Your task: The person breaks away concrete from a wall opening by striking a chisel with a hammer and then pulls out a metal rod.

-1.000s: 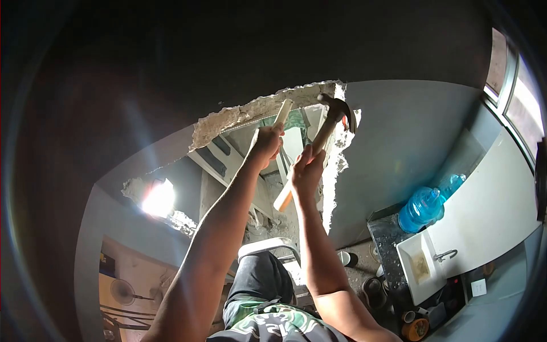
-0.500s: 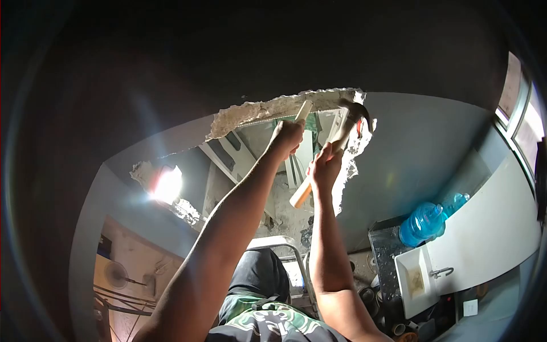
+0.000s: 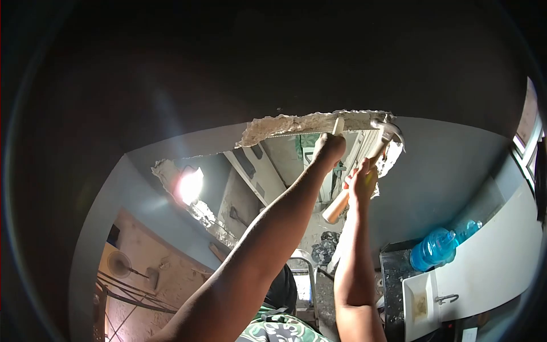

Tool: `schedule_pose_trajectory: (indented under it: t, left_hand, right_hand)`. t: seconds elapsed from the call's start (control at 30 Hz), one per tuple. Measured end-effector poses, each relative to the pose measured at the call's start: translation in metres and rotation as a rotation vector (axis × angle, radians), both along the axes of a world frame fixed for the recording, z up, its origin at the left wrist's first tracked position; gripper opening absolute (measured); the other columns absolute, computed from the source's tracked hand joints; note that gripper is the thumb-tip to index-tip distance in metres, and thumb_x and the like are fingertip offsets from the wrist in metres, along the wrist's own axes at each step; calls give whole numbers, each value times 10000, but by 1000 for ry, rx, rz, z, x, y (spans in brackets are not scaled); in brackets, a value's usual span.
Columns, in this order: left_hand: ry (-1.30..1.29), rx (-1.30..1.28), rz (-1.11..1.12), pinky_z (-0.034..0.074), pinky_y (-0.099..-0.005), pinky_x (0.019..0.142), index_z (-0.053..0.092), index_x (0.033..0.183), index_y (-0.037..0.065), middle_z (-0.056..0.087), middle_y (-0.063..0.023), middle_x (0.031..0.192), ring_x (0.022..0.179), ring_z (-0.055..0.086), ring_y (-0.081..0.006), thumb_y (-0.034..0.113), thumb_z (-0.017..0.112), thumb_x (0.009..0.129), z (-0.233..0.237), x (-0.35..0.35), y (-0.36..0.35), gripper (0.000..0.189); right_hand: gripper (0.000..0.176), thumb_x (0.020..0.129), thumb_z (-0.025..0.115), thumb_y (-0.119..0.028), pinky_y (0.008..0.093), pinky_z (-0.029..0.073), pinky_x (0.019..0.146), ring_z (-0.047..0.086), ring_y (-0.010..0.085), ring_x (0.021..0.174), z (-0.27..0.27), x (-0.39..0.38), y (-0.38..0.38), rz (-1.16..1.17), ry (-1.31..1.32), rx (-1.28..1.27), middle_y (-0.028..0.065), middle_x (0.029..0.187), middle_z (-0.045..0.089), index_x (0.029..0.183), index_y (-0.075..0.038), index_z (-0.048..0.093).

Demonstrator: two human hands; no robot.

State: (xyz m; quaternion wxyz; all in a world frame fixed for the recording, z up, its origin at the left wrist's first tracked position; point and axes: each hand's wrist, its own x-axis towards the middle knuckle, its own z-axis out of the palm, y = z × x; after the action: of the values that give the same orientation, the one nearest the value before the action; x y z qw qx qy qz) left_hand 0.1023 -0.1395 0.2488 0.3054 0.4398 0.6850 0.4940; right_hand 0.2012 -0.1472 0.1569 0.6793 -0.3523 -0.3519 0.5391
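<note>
Overhead, a ragged opening (image 3: 296, 122) is broken through the wall, with rough pale masonry along its upper edge. My left hand (image 3: 330, 150) is closed around a pale, flat chisel (image 3: 339, 126), whose far end is up against that edge. The part inside my fist is hidden. To its right, my right hand (image 3: 361, 181) grips a claw hammer (image 3: 335, 207) by its wooden handle. The hammer's metal head is raised near the opening's upper right corner, a short distance from the chisel.
A bright lamp (image 3: 190, 185) shines at the opening's left side. Below are a metal ladder frame (image 3: 304, 256) and a dark plastic bag (image 3: 325, 248). At right stand a white sink (image 3: 419, 302) with a faucet and blue water jugs (image 3: 434, 249). A fan (image 3: 119, 264) is at lower left.
The view has shifted, so the opening, both hands and the room appear farther right and lower. The chisel looks more upright. The hammer's head now catches the light; both tools stay in hand.
</note>
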Motion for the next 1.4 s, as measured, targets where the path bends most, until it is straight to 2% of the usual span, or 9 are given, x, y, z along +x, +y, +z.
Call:
schedule_pose_trajectory:
  t: [0.13, 0.33, 0.47, 0.67, 0.8, 0.93, 1.1, 1.2, 1.4]
  left_hand:
    - [93, 24, 6, 483, -389, 421, 628, 727, -60, 588, -142, 517, 407, 585, -247, 293, 450, 934, -15, -3, 10, 446]
    - [44, -12, 13, 461, -392, 397, 612, 676, -61, 577, -143, 497, 387, 573, -236, 305, 440, 940, 0, 1, -2, 483]
    - [70, 6, -31, 476, -392, 416, 621, 668, -56, 570, -151, 485, 401, 587, -249, 310, 433, 938, -4, -1, 3, 492]
    - [61, -2, 16, 542, -414, 518, 667, 862, -91, 670, -218, 681, 537, 671, -304, 305, 449, 935, -9, 0, 9, 458]
    - [49, -23, 21, 559, -435, 595, 668, 888, -87, 683, -250, 755, 630, 692, -345, 299, 456, 927, -11, 2, 13, 442]
    - [108, 25, 69, 562, -429, 618, 670, 892, -81, 684, -268, 798, 657, 697, -347, 303, 479, 917, -15, 5, 16, 430]
    - [-89, 63, 10, 400, -373, 363, 588, 668, -25, 523, -92, 469, 358, 507, -202, 357, 459, 964, -3, 0, -3, 501]
    - [43, 35, 42, 403, -380, 368, 586, 659, -25, 530, -99, 478, 364, 514, -209, 368, 490, 961, -11, -4, -1, 505]
    - [-140, 8, -136, 356, -315, 344, 584, 783, -35, 530, -58, 545, 370, 455, -157, 383, 494, 949, -33, -30, 3, 459]
  right_hand:
    - [333, 1019, 476, -354, 263, 353, 336, 367, 83, 386, 7, 13, 3, 345, -150, -38, -6, 584, 395, 856, -87, 363]
    - [305, 1014, 479, -349, 277, 363, 346, 406, 109, 408, 9, -14, -11, -2, 181, 63, 17, 607, 403, 940, -73, 372]
    - [261, 1003, 481, -307, 265, 339, 331, 379, 97, 389, 10, 14, 7, 309, -204, 17, 2, 585, 394, 899, -82, 399]
    - [290, 1009, 491, -318, 281, 342, 348, 375, 113, 400, 7, -18, -1, 0, 225, 13, 17, 619, 391, 908, -77, 366]
    - [260, 1016, 485, -327, 255, 327, 355, 373, 82, 418, 16, 12, 0, 278, -255, -3, -11, 587, 401, 899, -110, 401]
    - [255, 1027, 464, -309, 260, 321, 335, 368, 89, 395, 5, -24, -6, 114, 71, 37, 4, 631, 415, 924, -81, 412]
    - [257, 1019, 474, -321, 270, 338, 325, 393, 92, 401, 0, 3, 4, 267, -122, -19, -5, 586, 395, 900, -104, 404]
    - [255, 1019, 478, -321, 269, 368, 343, 419, 103, 420, -5, -20, 4, 52, 51, 31, 4, 602, 418, 922, -98, 400]
    - [296, 1013, 505, -331, 254, 334, 327, 349, 75, 377, -1, 28, -5, 271, -319, 28, -22, 562, 389, 852, -112, 387]
